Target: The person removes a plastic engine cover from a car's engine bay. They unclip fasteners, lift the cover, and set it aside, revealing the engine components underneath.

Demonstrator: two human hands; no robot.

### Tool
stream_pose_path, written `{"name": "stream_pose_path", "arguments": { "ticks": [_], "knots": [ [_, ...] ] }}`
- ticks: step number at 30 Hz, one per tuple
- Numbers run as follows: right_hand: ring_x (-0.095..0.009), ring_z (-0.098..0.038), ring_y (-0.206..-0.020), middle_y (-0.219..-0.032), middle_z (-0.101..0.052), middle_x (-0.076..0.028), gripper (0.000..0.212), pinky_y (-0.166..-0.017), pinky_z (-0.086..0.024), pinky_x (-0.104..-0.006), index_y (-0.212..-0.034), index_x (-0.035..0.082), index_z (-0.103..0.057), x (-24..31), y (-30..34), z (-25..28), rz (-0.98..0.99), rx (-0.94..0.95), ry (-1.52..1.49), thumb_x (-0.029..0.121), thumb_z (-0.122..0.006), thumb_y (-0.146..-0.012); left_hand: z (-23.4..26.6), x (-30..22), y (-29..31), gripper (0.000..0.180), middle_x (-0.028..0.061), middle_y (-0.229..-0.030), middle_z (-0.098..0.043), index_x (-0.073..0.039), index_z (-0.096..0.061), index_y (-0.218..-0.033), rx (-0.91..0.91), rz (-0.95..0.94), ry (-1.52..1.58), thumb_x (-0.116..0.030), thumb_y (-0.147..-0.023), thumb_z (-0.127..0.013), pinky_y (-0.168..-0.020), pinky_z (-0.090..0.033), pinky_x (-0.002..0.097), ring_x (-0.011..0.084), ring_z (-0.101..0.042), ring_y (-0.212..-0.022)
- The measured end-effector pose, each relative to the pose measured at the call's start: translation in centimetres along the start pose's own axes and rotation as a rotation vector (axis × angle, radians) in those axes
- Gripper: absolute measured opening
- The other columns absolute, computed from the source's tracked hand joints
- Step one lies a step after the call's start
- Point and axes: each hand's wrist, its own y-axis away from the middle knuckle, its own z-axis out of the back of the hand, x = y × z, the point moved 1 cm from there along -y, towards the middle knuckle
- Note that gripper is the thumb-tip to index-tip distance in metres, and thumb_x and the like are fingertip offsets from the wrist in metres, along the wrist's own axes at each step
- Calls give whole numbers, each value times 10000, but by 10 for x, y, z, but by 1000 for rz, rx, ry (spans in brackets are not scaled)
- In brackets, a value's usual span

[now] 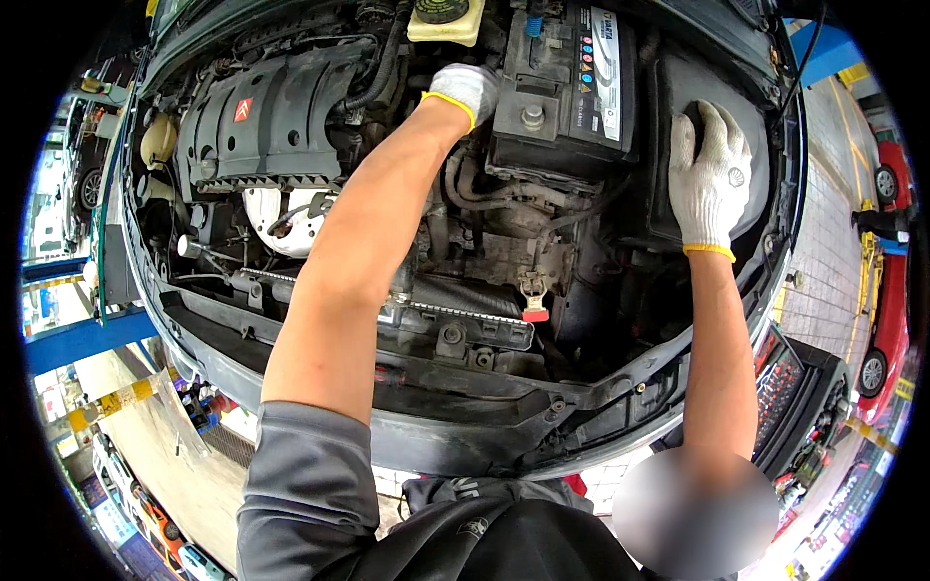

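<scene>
Both my hands wear white knit gloves with yellow cuffs, over an open car engine bay. My left hand [465,95] reaches down into the gap between the engine and the black car battery [552,107]. Its fingers are hidden, so what they touch does not show. At the right, my right hand [712,174] lies with fingers stretched out on a black plastic box [678,87] beside the battery. Left of my left forearm sits the black engine cover [276,111] with a red badge. A yellowish fluid reservoir [446,24] with a dark cap stands just beyond my left hand.
Below the battery are hoses [475,194] and a metal latch with a red tab [535,308]. The front crossmember [436,387] runs between my body and the bay. A toolbox [799,392] stands at the lower right; red cars [882,320] are parked beyond.
</scene>
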Motion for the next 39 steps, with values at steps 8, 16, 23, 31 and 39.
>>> {"name": "stream_pose_path", "arguments": {
  "ticks": [8,16,23,31,39],
  "knots": [
    [-370,-657,-1240,-1317,-718,-137,344,-1081,-515,-479,-1267,102,-751,1,-1,-1,10,2,6,328,-722,-1009,-15,5,-6,367,220,-1318,-747,-102,-748,-1326,-4,73,273,-171,-997,-604,-991,-604,492,436,-717,-1217],
    [-376,-661,-1222,-1299,-722,-140,334,-1067,-524,-476,-1263,94,-752,0,1,0,12,-4,9,307,-726,-1007,-20,-11,11,399,267,-1389,-676,-25,-620,-1373,-163,-17,177,-18,-976,-582,-1009,-604,492,412,-696,-1257],
    [-375,-662,-1207,-1279,-727,-134,336,-1047,-531,-475,-1247,93,-752,1,-1,-3,39,-26,-6,316,-734,-997,-37,-2,3,448,240,-1392,-653,-86,-614,-1398,-229,-21,189,-1,-958,-610,-983,-617,483,434,-698,-1236],
    [-376,-662,-1208,-1277,-727,-130,342,-1058,-524,-477,-1240,95,-753,-1,-1,-5,34,-31,-16,336,-735,-997,-43,3,-6,294,244,-1216,-774,-64,-778,-1220,-274,89,182,-100,-996,-592,-919,-646,496,429,-764,-1117],
    [-375,-661,-1219,-1284,-729,-132,347,-1074,-517,-474,-1241,96,-758,-3,2,-6,19,-37,-1,342,-715,-1001,-17,-4,12,558,213,-1471,-655,-90,-558,-1480,-86,-7,137,-19,-931,-631,-1029,-594,509,430,-673,-1294]
  ]
}}
